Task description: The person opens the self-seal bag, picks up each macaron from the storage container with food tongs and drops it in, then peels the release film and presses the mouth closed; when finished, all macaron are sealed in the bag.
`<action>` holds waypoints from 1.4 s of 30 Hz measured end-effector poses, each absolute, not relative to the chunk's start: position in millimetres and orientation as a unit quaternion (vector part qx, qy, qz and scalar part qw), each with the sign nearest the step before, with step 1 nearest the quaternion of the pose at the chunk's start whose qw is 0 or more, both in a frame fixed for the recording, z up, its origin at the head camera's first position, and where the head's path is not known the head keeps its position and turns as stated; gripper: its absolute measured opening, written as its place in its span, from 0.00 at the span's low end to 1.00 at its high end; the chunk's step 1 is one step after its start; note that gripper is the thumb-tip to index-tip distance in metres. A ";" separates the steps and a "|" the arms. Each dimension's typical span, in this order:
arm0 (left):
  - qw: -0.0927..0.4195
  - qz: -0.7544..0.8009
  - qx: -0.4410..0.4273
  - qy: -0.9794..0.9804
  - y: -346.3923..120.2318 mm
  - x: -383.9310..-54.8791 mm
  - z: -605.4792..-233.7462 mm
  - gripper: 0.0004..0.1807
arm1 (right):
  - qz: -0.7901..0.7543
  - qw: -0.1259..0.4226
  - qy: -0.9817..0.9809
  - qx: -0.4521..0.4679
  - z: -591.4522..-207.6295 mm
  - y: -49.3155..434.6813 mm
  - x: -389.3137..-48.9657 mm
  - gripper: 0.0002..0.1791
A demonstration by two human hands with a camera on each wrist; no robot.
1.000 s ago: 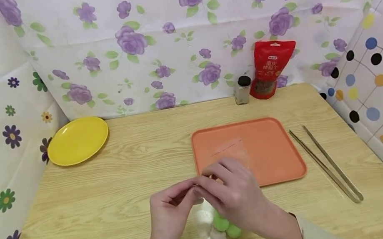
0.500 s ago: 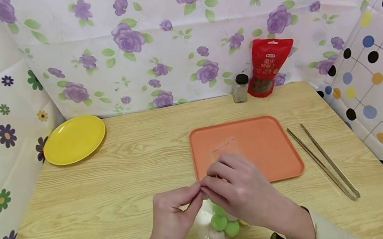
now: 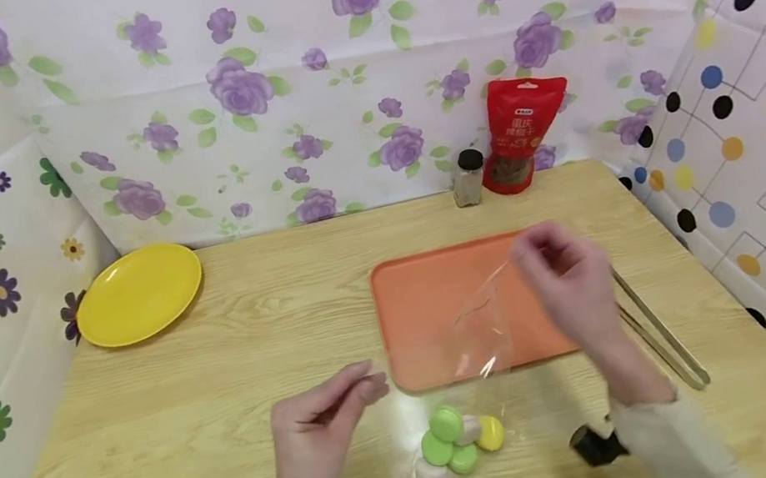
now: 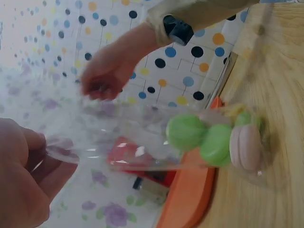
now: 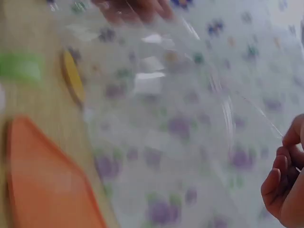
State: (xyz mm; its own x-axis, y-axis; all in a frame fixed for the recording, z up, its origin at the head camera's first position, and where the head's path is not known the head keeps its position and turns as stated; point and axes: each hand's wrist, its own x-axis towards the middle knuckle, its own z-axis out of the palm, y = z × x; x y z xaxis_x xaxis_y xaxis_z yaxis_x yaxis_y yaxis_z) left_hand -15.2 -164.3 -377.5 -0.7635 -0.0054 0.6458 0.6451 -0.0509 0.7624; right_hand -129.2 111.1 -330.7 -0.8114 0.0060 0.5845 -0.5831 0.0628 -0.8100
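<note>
A clear plastic bag [image 3: 482,358] stands tall over the table, with several macarons [image 3: 436,447] in green, yellow and pale pinkish white at its bottom. My left hand [image 3: 324,435] is to the left of the bag; the left wrist view shows its fingers pinching the gathered film at the top. My right hand [image 3: 578,295] is blurred above the right part of the orange tray [image 3: 403,269]. From the bag, a thin clear strip [image 5: 259,109] runs to the fingertips of my right hand, which pinch it.
A yellow plate [image 3: 141,295] leans by the wall at the back left. Metal tongs [image 3: 660,328] lie right of the tray, partly behind the right arm. A black-lidded jar [image 3: 468,179] and a red pouch [image 3: 523,131] stand at the back.
The hands, earlier together fingertip to fingertip, have parted. My right hand has swung right and away over the tray, drawing the thin strip out; the left moved slightly left.
</note>
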 end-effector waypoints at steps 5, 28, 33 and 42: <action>0.230 -0.716 -0.254 -0.608 -178.4 -19.0 -386.7 0.14 | 0.795 0.189 -0.571 -0.075 -358.6 219.8 -178.7 0.04; 0.222 -0.728 -0.270 -0.590 -178.6 -30.1 -385.6 0.13 | 0.316 0.269 -0.885 0.212 -408.6 253.7 -206.7 0.16; 0.226 -0.726 -0.269 -0.591 -181.9 -26.7 -384.9 0.13 | 0.550 -0.040 -0.783 0.288 -387.6 146.2 -180.0 0.16; 0.218 -0.701 -0.145 -0.664 -191.5 -18.5 -379.5 0.11 | 0.666 -0.156 -0.681 0.263 -382.8 81.7 -160.1 0.07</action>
State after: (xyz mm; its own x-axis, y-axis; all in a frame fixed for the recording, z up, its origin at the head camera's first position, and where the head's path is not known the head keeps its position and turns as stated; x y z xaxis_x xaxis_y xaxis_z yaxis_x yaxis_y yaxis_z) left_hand -18.5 -191.5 -379.5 -0.8631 -0.1120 0.4925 0.4978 -0.0237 0.8670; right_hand -160.1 81.7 -382.8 -0.8131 -0.5657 0.1373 -0.1496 -0.0249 -0.9884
